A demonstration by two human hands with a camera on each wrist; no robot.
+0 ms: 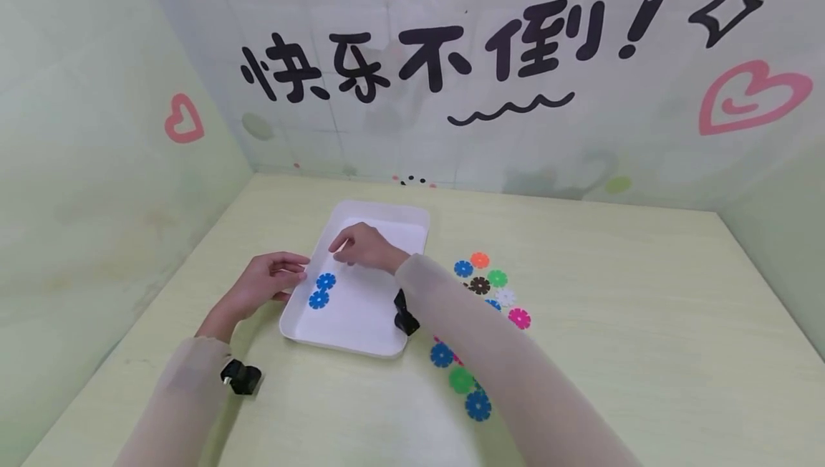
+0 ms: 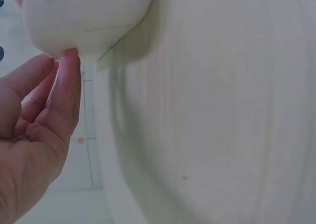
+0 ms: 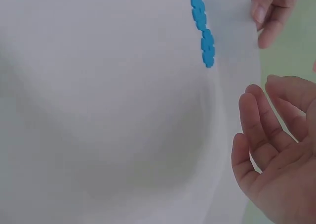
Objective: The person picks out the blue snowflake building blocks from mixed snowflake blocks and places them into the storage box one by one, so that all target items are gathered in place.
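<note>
Two blue notched discs [image 1: 326, 281] [image 3: 208, 48] lie close together near the left side of a white tray [image 1: 361, 324]. At the tray's left rim, my left hand [image 1: 267, 281] [image 2: 37, 120] rests its fingertips against the outer wall, fingers loosely bent. Over the tray's upper part, above and to the right of the discs, is my right hand [image 1: 366, 245] [image 3: 281, 155], with fingers loosely bent and nothing held.
Right of the tray, several loose notched discs lie on the table [image 1: 644, 309], including an orange one [image 1: 480, 260], a pink one [image 1: 519, 319] and a green one [image 1: 461, 380]. My right forearm partly covers them. Printed walls stand behind and beside the table.
</note>
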